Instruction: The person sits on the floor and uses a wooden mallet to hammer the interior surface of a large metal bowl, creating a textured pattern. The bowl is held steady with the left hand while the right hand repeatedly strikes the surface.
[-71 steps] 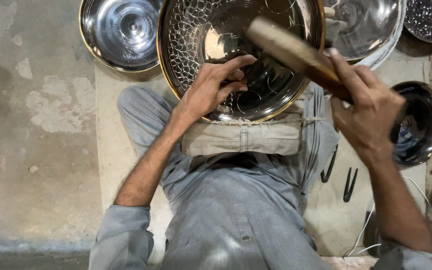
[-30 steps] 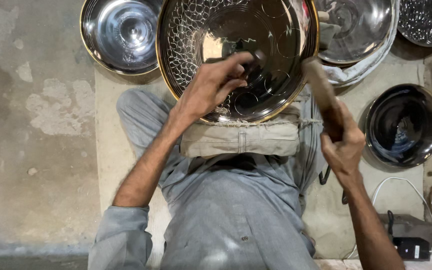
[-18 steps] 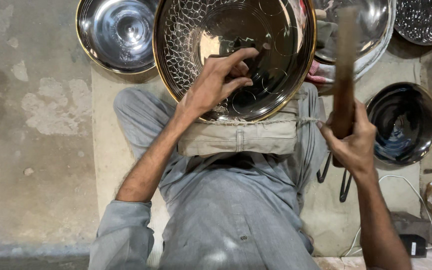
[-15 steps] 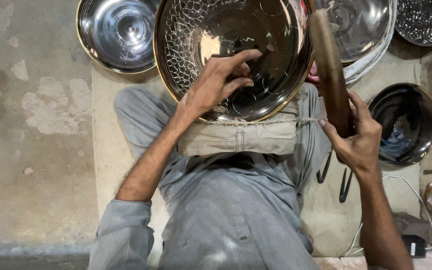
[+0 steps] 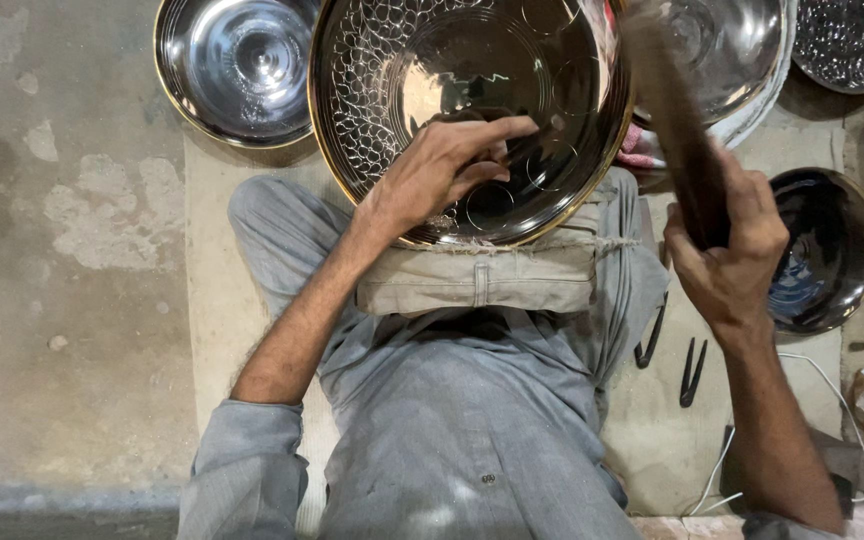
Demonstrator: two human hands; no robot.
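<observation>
Bare concrete floor (image 5: 62, 250) wide open far to the left of the left hand's fingers, cracked and patchy. Pale mat (image 5: 214, 300) under the seated legs, its left edge running straight down just outside the left elbow; more of it showing below and right of the right hand. Grey-clothed lap filling the lower middle.

Large metal bowl (image 5: 382, 90) with a golden rim, tilted toward the camera, propped on a folded beige cloth pad (image 5: 477, 280) across the knees. Hammered scale pattern over the bowl's left inside, engraved circles on the right; otherwise holding only the left hand (image 5: 432, 180). Left fingers (image 5: 497, 130) loosely bent inside the bowl, pinching a slim dark tool pressed to the metal; exact grip hard to make out.

Smaller shiny bowl (image 5: 237, 65) up and left of the left fingers, its rim nearly meeting the large bowl. Another shiny bowl (image 5: 722, 50) behind the right fingers, partly hidden. Dimpled dish (image 5: 852, 40) at the top right corner. Dark bowl (image 5: 822, 250) just right of the right hand.

Right hand (image 5: 727, 250) raised beside the large bowl's right rim, fingers (image 5: 752, 215) wrapped tight round a wooden mallet (image 5: 672, 120), blurred, slanting up and left.

Two dark metal tools (image 5: 672, 350) on the mat below the right wrist. White cable (image 5: 812, 400) curling further right.
</observation>
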